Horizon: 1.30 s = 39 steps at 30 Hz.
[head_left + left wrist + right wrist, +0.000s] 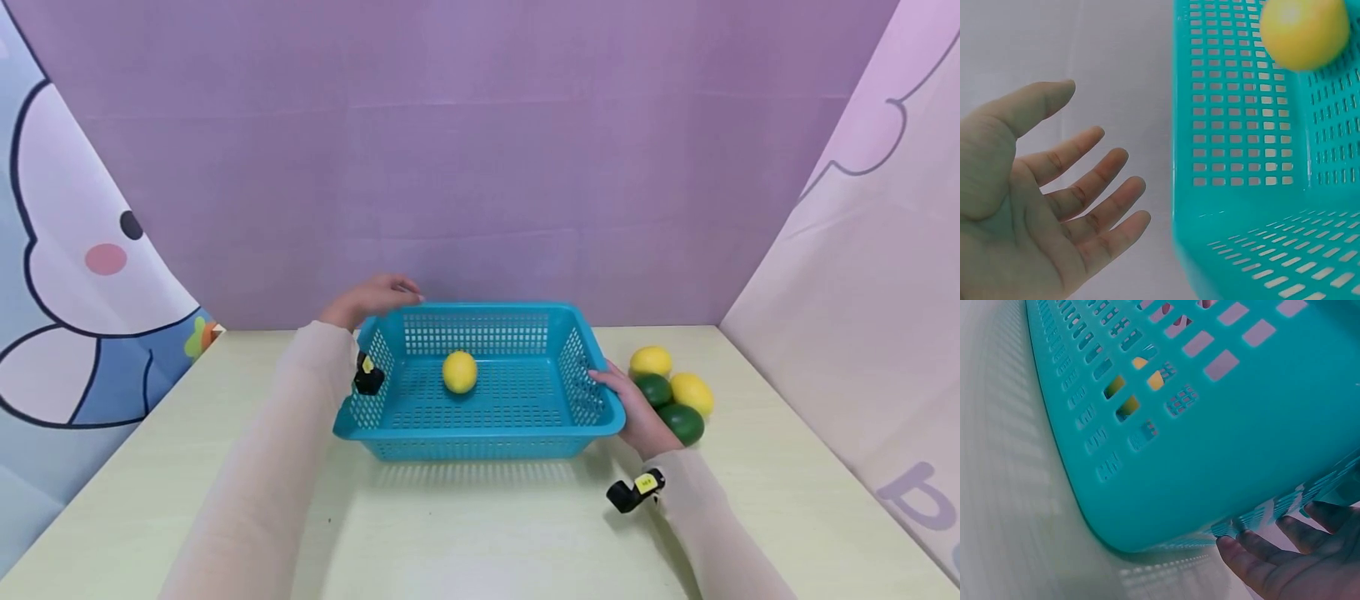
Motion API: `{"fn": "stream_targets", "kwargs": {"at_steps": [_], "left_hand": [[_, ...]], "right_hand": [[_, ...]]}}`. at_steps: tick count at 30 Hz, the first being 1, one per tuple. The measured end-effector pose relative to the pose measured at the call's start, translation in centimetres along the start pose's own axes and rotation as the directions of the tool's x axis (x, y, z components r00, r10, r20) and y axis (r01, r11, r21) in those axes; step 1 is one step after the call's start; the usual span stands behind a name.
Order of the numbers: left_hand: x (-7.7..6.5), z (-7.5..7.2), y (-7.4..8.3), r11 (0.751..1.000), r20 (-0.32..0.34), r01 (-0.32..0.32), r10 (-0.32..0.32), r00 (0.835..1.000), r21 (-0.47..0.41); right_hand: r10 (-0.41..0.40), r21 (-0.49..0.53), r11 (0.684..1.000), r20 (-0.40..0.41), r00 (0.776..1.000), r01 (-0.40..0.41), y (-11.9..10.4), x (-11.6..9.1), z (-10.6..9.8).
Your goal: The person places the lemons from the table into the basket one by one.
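Observation:
A turquoise plastic basket (pixel 480 435) with slotted walls stands in the middle of the table, with one lemon (pixel 460 372) on its floor. At the basket's right rim, my right hand (pixel 637 412) grips the side, its thumb over the edge. In the right wrist view, the fingertips (pixel 1229 545) press against the outer wall. My left hand (pixel 375 298) hovers by the far left corner. The left wrist view has this hand (pixel 1054 200) with fingers spread and palm bare, apart from the basket wall (pixel 1229 125).
To the right of the basket, beside my right hand, lie two more lemons (pixel 692 393) and two dark green fruits (pixel 681 423). A purple cloth (pixel 465 167) hangs behind the pale table (pixel 450 533). Printed cloths flank both sides.

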<state>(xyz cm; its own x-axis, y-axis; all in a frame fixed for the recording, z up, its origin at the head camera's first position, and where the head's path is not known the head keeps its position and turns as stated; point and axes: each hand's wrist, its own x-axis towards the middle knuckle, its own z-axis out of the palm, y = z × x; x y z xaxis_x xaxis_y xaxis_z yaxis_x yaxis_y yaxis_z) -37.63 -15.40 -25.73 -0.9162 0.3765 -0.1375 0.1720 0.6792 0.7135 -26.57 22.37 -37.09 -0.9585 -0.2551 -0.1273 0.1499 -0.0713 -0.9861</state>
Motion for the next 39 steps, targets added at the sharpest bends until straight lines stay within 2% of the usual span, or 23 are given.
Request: {"fn": "stream_targets", "kwargs": {"at_steps": [7,13,19,23,33,39], "left_hand": [[-0.8,-0.9,-0.1,1.0,-0.039,-0.004,0.004,0.999,0.008],[-1.7,-1.7,-0.4,1.0,-0.068,0.003,-0.003,0.998,-0.002],[-2.3,-2.5,-0.8,1.0,-0.125,-0.005,0.007,0.992,0.009],[-2.8,-2.9,-1.1,1.0,-0.133,-0.003,0.004,0.991,0.011],[-3.8,-3.5,-3.1,0.999,-0.185,-0.016,0.025,0.982,0.052],[-4.2,-4.0,-4.6,0.997,-0.177,-0.025,0.037,0.983,0.067]], "right_hand": [[-0.007,0.019,1.0,0.026,1.0,0.007,0.1,0.0,-0.1],[0.004,0.009,1.0,0.003,1.0,-0.004,0.0,-0.1,0.0],[0.011,0.007,1.0,0.0,1.0,-0.011,-0.2,-0.2,0.0],[0.006,0.005,1.0,-0.004,1.0,-0.006,-0.1,-0.3,0.0],[-0.019,0.01,1.0,0.022,1.0,0.019,0.2,0.0,0.1],[-0.03,0.003,1.0,0.026,0.999,0.03,0.3,0.0,0.3]]}}
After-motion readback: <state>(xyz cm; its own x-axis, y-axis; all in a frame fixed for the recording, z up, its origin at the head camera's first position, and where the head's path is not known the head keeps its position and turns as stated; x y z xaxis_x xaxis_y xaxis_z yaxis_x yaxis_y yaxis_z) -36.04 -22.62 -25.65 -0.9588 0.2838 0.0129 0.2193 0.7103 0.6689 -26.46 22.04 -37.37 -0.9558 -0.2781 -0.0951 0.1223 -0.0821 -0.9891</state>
